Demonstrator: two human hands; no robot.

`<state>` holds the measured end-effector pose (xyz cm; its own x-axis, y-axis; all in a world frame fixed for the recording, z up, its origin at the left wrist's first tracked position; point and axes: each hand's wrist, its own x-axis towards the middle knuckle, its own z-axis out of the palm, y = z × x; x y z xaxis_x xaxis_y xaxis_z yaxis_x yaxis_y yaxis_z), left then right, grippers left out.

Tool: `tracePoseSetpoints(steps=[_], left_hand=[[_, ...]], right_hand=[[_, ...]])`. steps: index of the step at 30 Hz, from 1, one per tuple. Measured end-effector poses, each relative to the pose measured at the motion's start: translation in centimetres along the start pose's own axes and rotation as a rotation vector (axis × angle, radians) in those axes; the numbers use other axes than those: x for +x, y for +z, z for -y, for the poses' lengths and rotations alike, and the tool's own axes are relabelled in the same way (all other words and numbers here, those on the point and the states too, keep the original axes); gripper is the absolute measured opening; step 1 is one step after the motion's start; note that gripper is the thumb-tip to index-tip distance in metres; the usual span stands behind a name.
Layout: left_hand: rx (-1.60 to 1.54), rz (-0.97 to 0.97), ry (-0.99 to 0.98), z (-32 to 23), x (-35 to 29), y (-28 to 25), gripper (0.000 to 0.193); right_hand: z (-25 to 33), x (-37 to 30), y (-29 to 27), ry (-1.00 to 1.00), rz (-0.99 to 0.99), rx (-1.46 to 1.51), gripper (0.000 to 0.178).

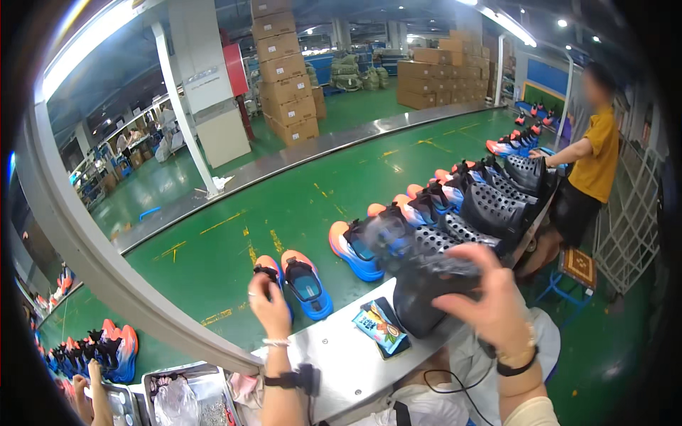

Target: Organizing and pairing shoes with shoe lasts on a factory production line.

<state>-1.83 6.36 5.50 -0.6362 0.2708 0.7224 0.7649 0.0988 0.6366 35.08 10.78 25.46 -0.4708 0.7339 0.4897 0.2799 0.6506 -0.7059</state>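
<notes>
Left hand (270,310) is overlapping a shoe (266,260), its grip not determinable; right hand (491,305) is holding thumb and fingers apart beside a black object (417,304).

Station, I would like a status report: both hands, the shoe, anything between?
Left hand at orange-and-blue shoe, grip unclear. Right hand curved at black rounded piece, grip unclear. Blue packet lying between hands.

I had open room across the green worktop (213,263) beyond the shoe pair (305,280). Black perforated clogs (497,206) walled off the right, white post (92,248) barred the left, packet (380,326) cluttered the near edge.
</notes>
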Motion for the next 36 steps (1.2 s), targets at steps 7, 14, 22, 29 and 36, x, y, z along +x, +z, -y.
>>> tracePoseSetpoints(steps=[7, 14, 22, 29, 36], left_hand=[[-0.189, 0.242, -0.208, 2.5, -9.4, 2.5, 0.032], [-0.361, 0.313, -0.381, 2.1, -7.8, 0.5, 0.025], [-0.255, 0.268, -0.375, 2.6, -8.0, 0.7, 0.028], [-0.219, 0.319, -0.345, 2.3, -8.1, 0.8, 0.036], [-0.109, 0.319, -0.391, 2.0, -8.4, 1.2, 0.04]], right_hand=[[-0.3, 5.8, 18.1, -0.017, 0.447, -0.465, 0.055], [-4.1, 11.7, 30.6, -0.113, 0.572, -0.537, 0.034], [-7.0, 8.9, 35.8, -0.116, 0.446, -0.698, 0.023], [-10.7, 9.7, 40.6, 0.024, 0.345, -0.679, 0.024], [-9.0, 10.6, 36.9, 0.056, 0.593, -0.459, 0.035]])
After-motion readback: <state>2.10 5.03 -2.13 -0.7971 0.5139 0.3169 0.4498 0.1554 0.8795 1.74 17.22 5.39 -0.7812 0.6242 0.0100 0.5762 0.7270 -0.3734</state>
